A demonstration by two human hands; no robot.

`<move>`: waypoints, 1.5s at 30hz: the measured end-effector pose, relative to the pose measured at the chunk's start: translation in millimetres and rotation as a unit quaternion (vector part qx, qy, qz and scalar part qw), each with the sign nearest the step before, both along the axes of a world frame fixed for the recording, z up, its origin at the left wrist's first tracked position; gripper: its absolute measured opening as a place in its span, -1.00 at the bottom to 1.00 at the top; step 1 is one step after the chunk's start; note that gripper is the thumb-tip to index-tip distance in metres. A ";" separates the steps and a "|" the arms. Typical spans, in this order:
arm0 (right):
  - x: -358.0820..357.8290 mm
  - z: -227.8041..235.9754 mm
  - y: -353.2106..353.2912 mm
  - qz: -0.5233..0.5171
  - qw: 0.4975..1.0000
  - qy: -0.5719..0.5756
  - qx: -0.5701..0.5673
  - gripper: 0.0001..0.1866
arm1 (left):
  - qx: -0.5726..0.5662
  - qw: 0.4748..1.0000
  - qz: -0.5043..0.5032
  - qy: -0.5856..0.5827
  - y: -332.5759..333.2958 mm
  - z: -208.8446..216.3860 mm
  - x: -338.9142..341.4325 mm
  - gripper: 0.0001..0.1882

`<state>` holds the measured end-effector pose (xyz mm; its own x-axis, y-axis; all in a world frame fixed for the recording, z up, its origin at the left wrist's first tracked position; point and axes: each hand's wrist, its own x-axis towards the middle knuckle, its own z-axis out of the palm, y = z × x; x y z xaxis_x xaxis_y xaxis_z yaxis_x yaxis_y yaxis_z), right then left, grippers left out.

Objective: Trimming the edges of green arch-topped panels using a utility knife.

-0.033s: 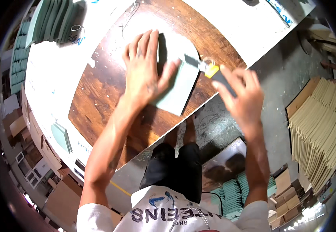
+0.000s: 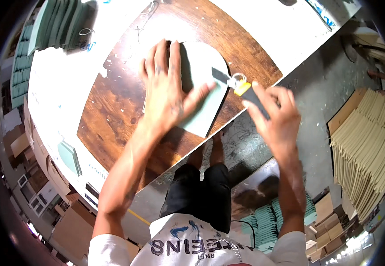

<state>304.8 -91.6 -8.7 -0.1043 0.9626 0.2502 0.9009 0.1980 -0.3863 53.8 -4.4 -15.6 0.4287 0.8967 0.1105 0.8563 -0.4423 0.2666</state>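
A pale green arch-shaped panel point(image 2: 201, 104) with a dark edge lies on a brown wood-grain board point(image 2: 121, 93). My left hand point(image 2: 163, 95) is spread open over its left side, thumb stretched across the green face. In my right hand point(image 2: 276, 111), fingers closed, is a flat-bladed hand tool point(image 2: 255, 101) with a black handle, a yellow collar and a grey blade. Its blade reaches over the panel's upper right edge; whether it touches cannot be told. A thin pale loop point(image 2: 239, 77) shows beside the collar.
Stacks of green panels point(image 2: 53, 24) stand on the white table point(image 2: 53, 84) at upper left, with a smaller green pile point(image 2: 69, 156) lower down. Right of the table, a tall stack of cream sheets point(image 2: 365, 146) rises from the floor. More green pieces point(image 2: 265, 221) lie below.
The panel and my left hand have shifted slightly toward me, and the left thumb reaches further right. My right hand has moved a little nearer with the tool.
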 end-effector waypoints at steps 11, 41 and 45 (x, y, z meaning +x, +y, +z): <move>-15.0 7.4 -29.9 -0.049 0.999 0.007 0.002 -0.45 | -0.063 0.993 0.096 0.002 -67.1 12.3 21.4 0.49; 22.0 19.0 40.8 0.066 0.998 0.010 0.008 -0.50 | -0.030 0.996 0.039 -0.071 -53.7 0.7 1.7 0.36; 41.8 20.0 46.1 0.094 0.995 0.004 -0.018 -0.48 | -0.044 0.996 -0.033 -0.068 -32.6 5.5 -15.5 0.36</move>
<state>346.7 -45.5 11.3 -0.2825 0.9345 0.2168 0.8462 0.3492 -0.4025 38.2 -37.0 -10.2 0.4733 0.8760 0.0928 0.7800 -0.4657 0.4180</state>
